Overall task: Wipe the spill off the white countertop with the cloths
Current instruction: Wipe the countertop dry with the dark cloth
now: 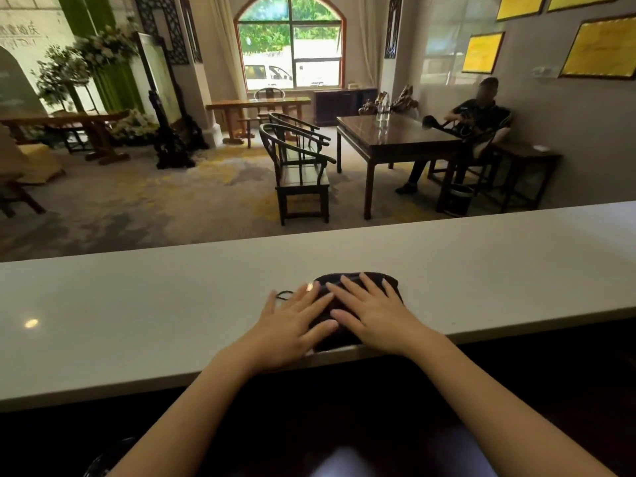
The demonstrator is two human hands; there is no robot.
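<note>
A dark cloth lies bunched on the white countertop, near its front edge. My left hand rests flat on the cloth's left part, fingers spread. My right hand presses flat on its right part, fingers spread and pointing away from me. The two hands touch at the fingertips and hide most of the cloth. A thin dark loop, perhaps a cord, lies on the counter just left of the cloth. No spill is visible on the counter.
Beyond the counter's far edge lies a carpeted room with dark wooden chairs and a table. A person sits at the table on the right. Below the counter's front edge everything is dark.
</note>
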